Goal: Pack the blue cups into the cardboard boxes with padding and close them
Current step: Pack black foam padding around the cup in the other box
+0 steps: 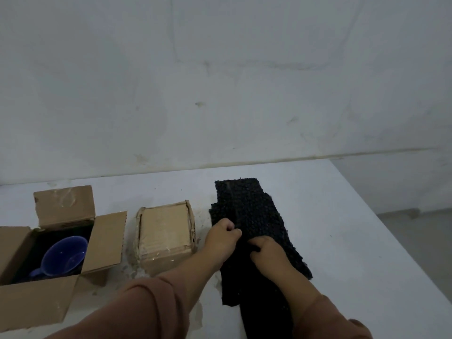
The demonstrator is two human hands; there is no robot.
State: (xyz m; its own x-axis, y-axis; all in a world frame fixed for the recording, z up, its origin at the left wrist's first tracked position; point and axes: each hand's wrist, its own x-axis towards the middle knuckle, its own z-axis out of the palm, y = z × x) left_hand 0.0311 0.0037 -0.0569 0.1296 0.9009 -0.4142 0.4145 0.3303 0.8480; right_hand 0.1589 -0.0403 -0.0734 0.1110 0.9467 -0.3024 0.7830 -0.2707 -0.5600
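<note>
A blue cup (64, 256) lies tilted inside an open cardboard box (39, 297) at the left, on dark padding, its flaps standing up. A second cardboard box (165, 237) stands shut in the middle of the table. To its right a pile of black bubble-textured padding sheets (254, 206) lies flat. My left hand (221, 237) pinches the left edge of a sheet with curled fingers. My right hand (265, 250) grips the padding just beside it, fingers curled into the sheet.
The white table (342, 228) runs to a right edge that slants toward me, with floor beyond it. A pale wall (220, 81) rises directly behind the table. My brown sleeves cover both forearms at the bottom.
</note>
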